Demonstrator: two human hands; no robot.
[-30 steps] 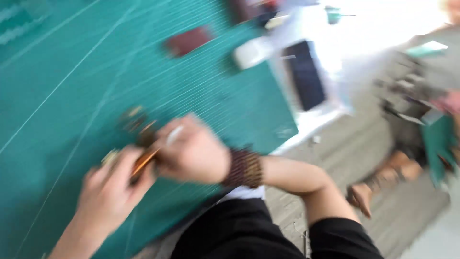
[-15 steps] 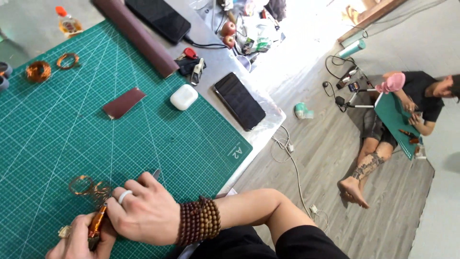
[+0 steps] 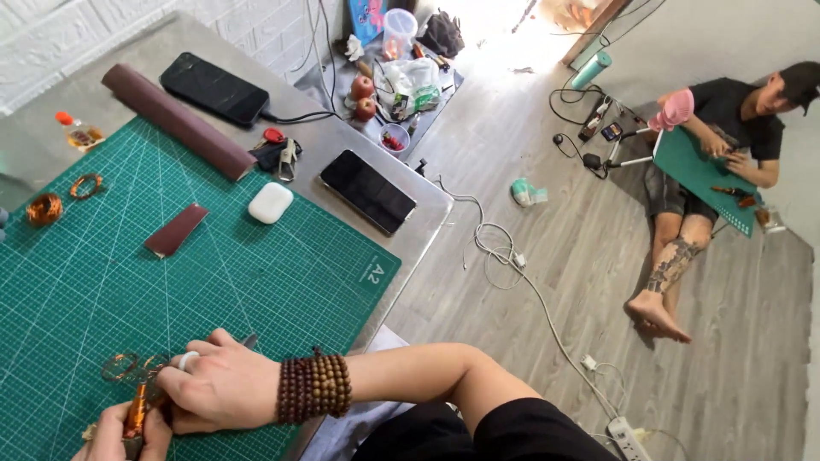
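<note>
My right hand, with a white ring and a brown bead bracelet, rests low on the green cutting mat and curls over a small copper wire piece. My left hand at the bottom edge grips an orange-handled tool pointed up at that wire piece. The tool's tip is hidden under my right fingers. What the right fingers pinch cannot be made out.
On the mat lie a brown leather strip, a white earbud case, copper wire coils. Beyond it: a brown roll, two phones, keys. A person sits on the wood floor at right with a green board; cables trail there.
The view has swung and steadied, so more of the table and floor shows. My hands stay together low on the mat, holding the tool and wire piece much as before.
</note>
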